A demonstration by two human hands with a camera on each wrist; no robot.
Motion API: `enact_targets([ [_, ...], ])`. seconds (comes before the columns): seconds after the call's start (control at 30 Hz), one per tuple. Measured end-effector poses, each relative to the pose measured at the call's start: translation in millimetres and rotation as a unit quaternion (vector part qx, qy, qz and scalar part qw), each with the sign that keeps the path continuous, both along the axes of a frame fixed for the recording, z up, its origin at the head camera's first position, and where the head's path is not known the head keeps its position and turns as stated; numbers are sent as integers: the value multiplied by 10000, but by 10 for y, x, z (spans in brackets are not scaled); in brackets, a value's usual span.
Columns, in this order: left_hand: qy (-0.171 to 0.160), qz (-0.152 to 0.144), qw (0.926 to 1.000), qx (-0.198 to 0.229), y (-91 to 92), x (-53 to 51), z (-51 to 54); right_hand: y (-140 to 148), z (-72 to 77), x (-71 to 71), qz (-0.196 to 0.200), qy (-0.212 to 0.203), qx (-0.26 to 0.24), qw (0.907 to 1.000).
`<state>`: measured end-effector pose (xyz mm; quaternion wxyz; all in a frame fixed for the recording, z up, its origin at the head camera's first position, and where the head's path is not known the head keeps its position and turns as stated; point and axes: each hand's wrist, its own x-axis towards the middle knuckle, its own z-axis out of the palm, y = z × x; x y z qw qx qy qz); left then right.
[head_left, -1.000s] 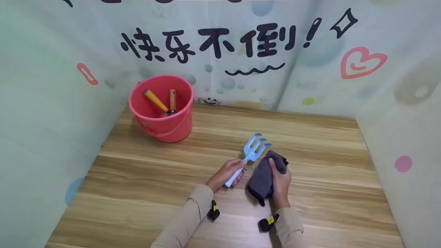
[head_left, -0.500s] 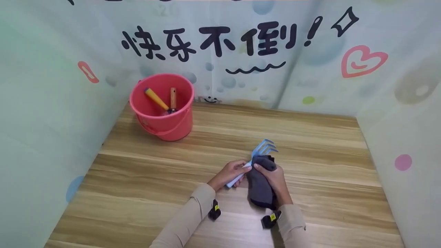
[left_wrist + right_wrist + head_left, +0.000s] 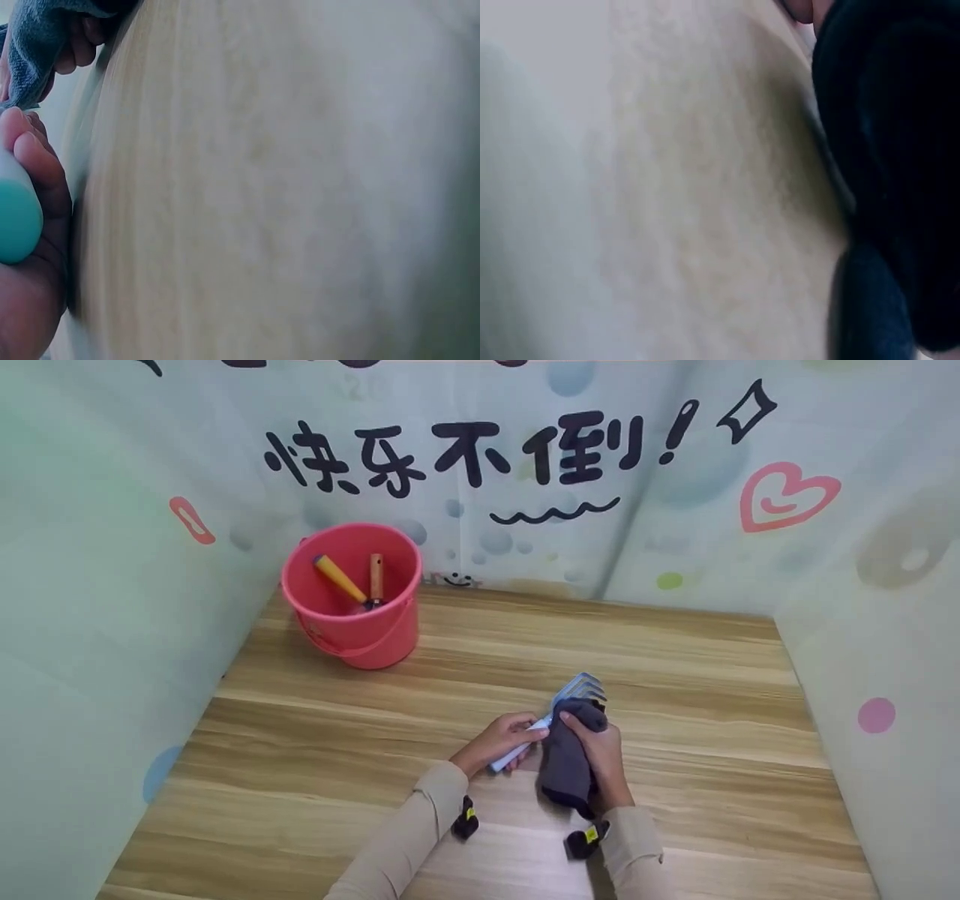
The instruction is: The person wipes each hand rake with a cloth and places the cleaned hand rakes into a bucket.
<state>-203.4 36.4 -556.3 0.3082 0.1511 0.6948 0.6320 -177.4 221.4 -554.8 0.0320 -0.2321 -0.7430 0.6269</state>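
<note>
My left hand (image 3: 501, 741) grips the pale handle of a small blue garden hand fork (image 3: 576, 687), its prongs pointing away to the upper right. In the left wrist view the handle's rounded teal end (image 3: 16, 221) lies across the palm. My right hand (image 3: 602, 744) holds a folded dark grey cloth (image 3: 564, 771) with a black edge, thumb on top. The cloth lies against the fork's neck just below the prongs and hides that part. Close up in the right wrist view, the dark cloth (image 3: 900, 150) covers most of the right hand.
A pink bucket (image 3: 382, 637) stands at the back left of the wooden tabletop (image 3: 675, 660). Inside it lean a tool with a yellow handle (image 3: 339, 577) and one with a wooden handle (image 3: 376, 577). Printed fabric walls (image 3: 525, 540) enclose the back and both sides.
The right hand has brought the cloth leftward onto the fork's neck. The fork has turned, its prongs now lower and further right. Over the last half second the prongs have dropped slightly.
</note>
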Motion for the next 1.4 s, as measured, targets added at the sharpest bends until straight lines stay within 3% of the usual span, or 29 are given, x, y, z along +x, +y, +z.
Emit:
enact_targets([
  [0.33, -114, -101, 9998, -103, -10, 26, 12, 23, -7, -1, -642, -120, -229, 9976],
  [0.7, -69, -138, 9998, -137, 18, 5, -43, -51, -67, 33, -1500, 389, -109, 9879],
  [0.9, -46, -122, 9999, -55, 13, -4, -37, -75, -60, 35, -1690, 499, -383, 9836],
  [1.07, -82, -100, 9999, 46, 9, -29, -36, -63, -44, 28, -2005, 709, -826, 9736],
  [1.17, -232, 27, 9996, 165, 8, -50, -36, -27, -31, 13, -2307, 915, -1198, 9613],
  [1.23, -338, 144, 9990, 237, 5, -58, -45, 0, -27, 14, -2386, 897, -1302, 9581],
  [1.3, -445, 275, 9981, 314, 0, -62, -47, 25, -26, 20, -2258, 768, -1233, 9633],
  [1.4, -481, 452, 9971, 378, -1, -70, -53, 38, -24, 28, -1627, 483, -771, 9825],
])
